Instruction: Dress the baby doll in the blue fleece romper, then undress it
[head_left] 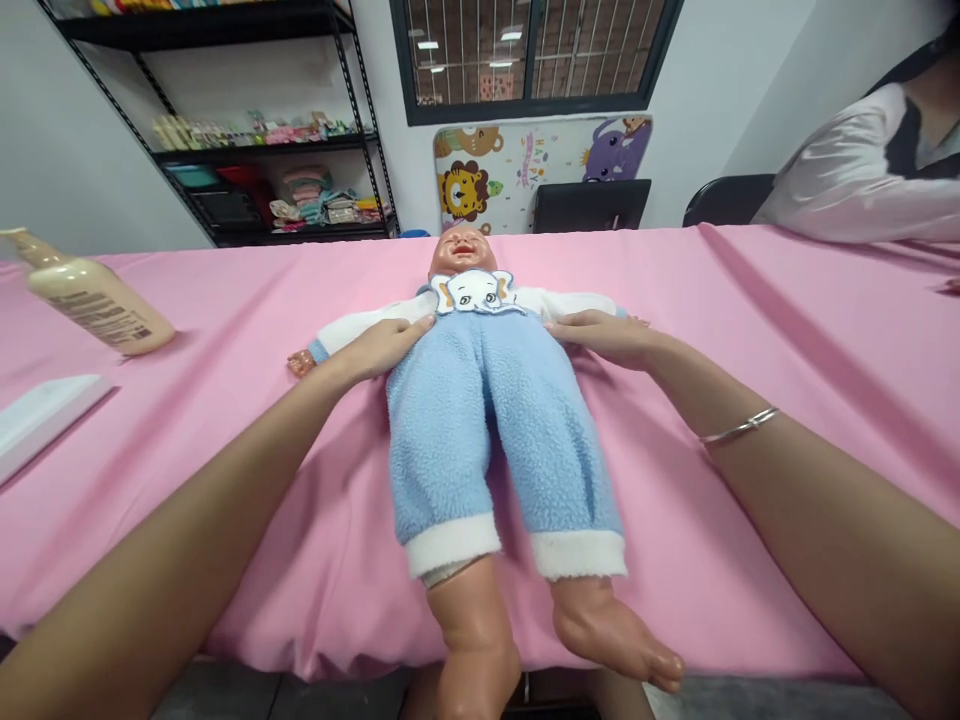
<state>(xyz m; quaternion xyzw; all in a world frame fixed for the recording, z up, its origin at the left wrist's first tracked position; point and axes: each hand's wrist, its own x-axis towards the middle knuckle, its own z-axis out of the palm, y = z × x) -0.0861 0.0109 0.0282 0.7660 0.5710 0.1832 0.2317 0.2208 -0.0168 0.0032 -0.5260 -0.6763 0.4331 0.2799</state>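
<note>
A baby doll (pixel 463 252) lies on its back on a pink cloth (pixel 300 560), head away from me and arms spread. It wears fuzzy blue trousers (pixel 442 430) with white cuffs, and a white top with an elephant patch (pixel 477 292). Its bare feet reach over the near edge. My left hand (pixel 386 345) grips the trousers' waist at the left side, fingers partly hidden behind it. At the right side of the waist, my right hand (pixel 600 337) holds the fabric with thumb and fingers together.
A pump bottle (pixel 101 300) and a white flat object (pixel 45 415) are on the left. Beyond the table stand a black shelf (pixel 262 150), a dark monitor or chair back (pixel 592 205) and a window. A person in a white sleeve (pixel 840 180) sits at the far right.
</note>
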